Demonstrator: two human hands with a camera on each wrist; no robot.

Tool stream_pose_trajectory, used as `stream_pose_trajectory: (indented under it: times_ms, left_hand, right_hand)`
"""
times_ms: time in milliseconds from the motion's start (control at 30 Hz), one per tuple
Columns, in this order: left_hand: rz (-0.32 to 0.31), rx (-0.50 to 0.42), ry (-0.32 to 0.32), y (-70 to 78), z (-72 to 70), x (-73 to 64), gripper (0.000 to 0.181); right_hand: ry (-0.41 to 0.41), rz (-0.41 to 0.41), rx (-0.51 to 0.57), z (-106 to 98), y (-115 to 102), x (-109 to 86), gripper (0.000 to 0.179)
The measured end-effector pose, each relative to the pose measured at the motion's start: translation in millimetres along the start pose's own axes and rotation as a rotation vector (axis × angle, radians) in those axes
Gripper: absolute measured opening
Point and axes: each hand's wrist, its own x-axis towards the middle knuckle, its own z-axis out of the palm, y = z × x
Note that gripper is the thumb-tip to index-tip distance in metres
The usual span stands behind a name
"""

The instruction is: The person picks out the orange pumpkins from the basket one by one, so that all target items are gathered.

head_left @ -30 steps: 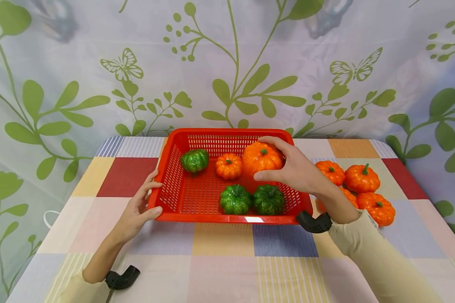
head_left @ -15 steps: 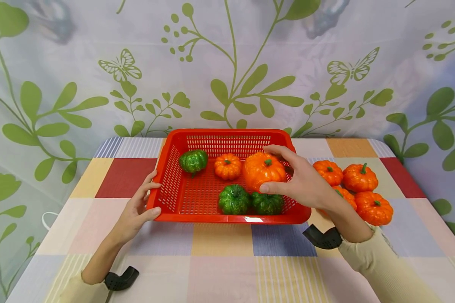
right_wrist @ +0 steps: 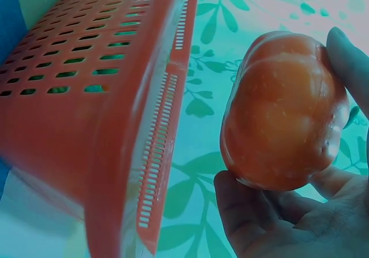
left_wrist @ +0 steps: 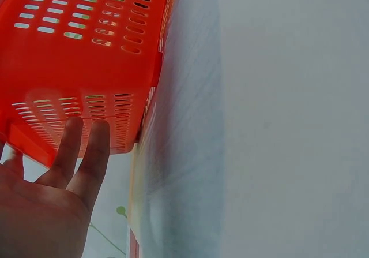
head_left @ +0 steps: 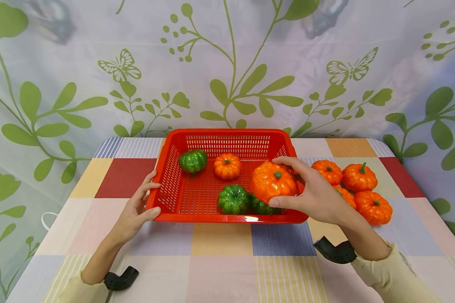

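Note:
My right hand (head_left: pixel 314 191) holds a large orange pumpkin (head_left: pixel 271 181) above the right part of a red plastic basket (head_left: pixel 229 218). Its thumb lies at the near side and the fingers reach round the far side; in the right wrist view this pumpkin (right_wrist: pixel 285 111) appears past the basket rim (right_wrist: pixel 130 131). The left hand (head_left: pixel 134 212) rests against the basket's left side, thumb on the rim near the front corner. In the left wrist view its nearly straight fingers (left_wrist: pixel 92 157) touch the outer wall. A green pumpkin (head_left: pixel 263 207) is partly hidden below the held one.
Also inside the basket are a small orange pumpkin (head_left: pixel 227 166), a green pumpkin (head_left: pixel 193 160) at the back left and another green pumpkin (head_left: pixel 234 199) in front. Several orange pumpkins (head_left: pixel 373 208) sit together right of the basket on the patchwork tablecloth (head_left: pixel 227 273). A leafy curtain (head_left: pixel 197 75) hangs behind.
My right hand has brought the large orange pumpkin toward me and to the right, so it now covers much of the front-right green pumpkin. The left hand has stayed at the basket.

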Motion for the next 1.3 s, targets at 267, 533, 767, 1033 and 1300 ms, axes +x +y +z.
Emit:
stream_pose_trajectory:
  times_ms: [267, 533, 767, 1033, 1300]
  left_hand:
    - [-0.02, 0.019, -0.004, -1.2, -1.1, -0.6, 0.053]
    - [-0.034, 0.03, 0.008, -2.0, -2.3, -0.9, 0.054]
    - [-0.024, 0.024, 0.007, -0.6, -0.6, 0.5, 0.052]
    - [-0.018, 0.006, 0.004, 0.6, 1.0, 1.2, 0.052]
    - [-0.018, 0.004, 0.013, -0.1, 0.0, -0.3, 0.052]
  right_hand:
    - [0.005, -0.024, -0.033, -1, 4, -12.2, 0.072]
    - [0.021, -0.074, -0.059, -3, 8, -25.2, 0.068]
    - [0.031, -0.047, -0.072, -10, 11, -43.1, 0.072]
    - [0.069, -0.026, -0.073, -23, 22, -69.0, 0.074]
    - [0.105, -0.012, -0.133, -36, 35, -85.2, 0.077]
